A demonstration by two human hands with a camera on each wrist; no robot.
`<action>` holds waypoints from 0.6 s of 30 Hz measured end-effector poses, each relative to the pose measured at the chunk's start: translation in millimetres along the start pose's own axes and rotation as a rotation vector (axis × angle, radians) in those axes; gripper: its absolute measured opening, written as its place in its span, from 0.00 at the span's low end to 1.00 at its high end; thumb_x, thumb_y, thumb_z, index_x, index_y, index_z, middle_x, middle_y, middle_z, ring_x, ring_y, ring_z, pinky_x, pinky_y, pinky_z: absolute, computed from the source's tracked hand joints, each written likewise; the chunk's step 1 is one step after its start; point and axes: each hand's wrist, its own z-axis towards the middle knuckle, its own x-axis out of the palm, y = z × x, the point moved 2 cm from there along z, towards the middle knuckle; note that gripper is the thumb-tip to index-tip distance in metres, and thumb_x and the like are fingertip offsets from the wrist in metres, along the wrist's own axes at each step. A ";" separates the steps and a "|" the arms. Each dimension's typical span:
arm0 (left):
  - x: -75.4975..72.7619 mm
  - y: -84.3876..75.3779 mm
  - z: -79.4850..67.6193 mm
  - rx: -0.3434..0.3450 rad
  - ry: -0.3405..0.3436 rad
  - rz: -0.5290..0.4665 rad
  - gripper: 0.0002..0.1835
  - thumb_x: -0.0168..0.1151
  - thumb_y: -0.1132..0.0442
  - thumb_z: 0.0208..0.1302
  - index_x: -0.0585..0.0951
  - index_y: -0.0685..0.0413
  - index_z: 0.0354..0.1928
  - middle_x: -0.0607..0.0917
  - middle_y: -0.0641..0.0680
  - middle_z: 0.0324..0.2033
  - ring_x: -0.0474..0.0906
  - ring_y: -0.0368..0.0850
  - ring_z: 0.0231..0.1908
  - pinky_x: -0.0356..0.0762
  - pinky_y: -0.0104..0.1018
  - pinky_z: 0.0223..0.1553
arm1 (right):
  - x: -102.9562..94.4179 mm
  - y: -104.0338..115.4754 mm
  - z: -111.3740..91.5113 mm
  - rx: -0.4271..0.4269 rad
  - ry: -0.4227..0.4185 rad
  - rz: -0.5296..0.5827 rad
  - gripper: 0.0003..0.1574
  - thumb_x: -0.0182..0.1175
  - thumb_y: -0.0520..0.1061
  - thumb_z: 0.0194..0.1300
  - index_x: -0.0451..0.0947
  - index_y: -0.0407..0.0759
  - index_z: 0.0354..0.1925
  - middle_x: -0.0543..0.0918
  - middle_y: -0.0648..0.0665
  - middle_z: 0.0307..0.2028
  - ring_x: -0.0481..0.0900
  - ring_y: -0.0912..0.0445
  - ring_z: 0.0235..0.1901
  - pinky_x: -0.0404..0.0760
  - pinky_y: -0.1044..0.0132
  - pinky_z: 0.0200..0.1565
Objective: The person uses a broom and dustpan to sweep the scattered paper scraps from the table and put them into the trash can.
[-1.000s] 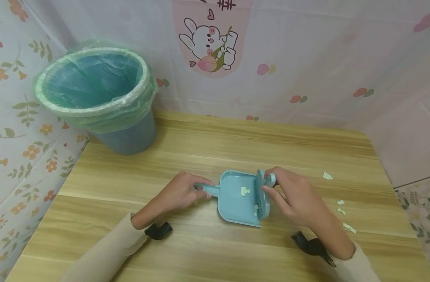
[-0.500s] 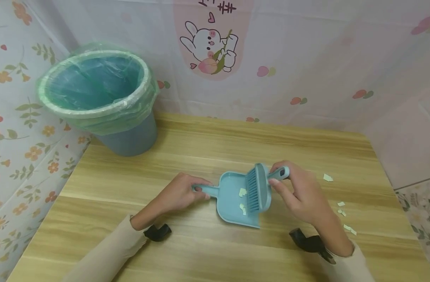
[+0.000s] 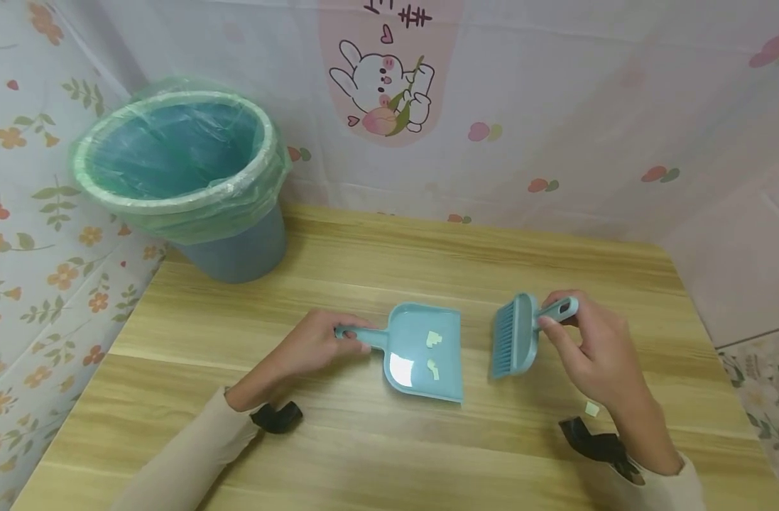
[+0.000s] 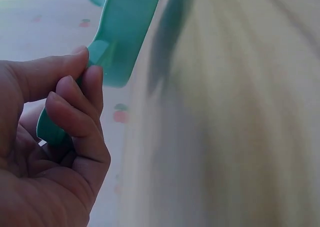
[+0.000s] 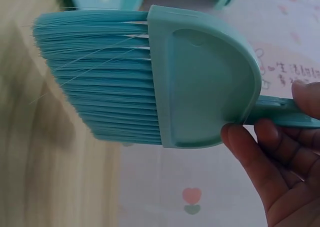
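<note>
My left hand (image 3: 315, 344) grips the handle of a light blue dustpan (image 3: 411, 326), its front edge facing right. Two small groups of pale green paper scraps (image 3: 433, 339) lie in the pan. In the left wrist view the thumb and fingers hold the handle, and the dustpan (image 4: 130, 32) appears edge-on, seemingly lifted a little from the table. To the right, my right hand (image 3: 596, 355) holds a matching hand brush (image 3: 525, 333) by its handle, bristles pointing left. The right wrist view shows the bristles (image 5: 105, 82) spread and apart from the pan.
A blue bin (image 3: 236, 248) with a green plastic liner stands at the table's back left. One pale scrap (image 3: 591, 409) lies on the wooden table (image 3: 389, 454) near my right wrist. Patterned cloth (image 3: 555, 106) hangs behind.
The brush has left the dustpan and moved right in my right hand. The dustpan has shifted slightly left. My right hand and arm now cover the spot where several table scraps showed.
</note>
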 end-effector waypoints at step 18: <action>-102.5 -61.4 -16.6 0.029 -0.150 0.160 0.17 0.79 0.58 0.69 0.93 0.54 0.57 0.80 0.49 0.26 0.63 0.44 0.24 0.59 0.36 0.24 | 15.0 0.4 1.0 0.034 0.071 -0.097 0.14 0.65 0.40 0.76 0.78 0.31 0.52 0.87 0.45 0.39 0.80 0.56 0.33 0.76 0.75 0.41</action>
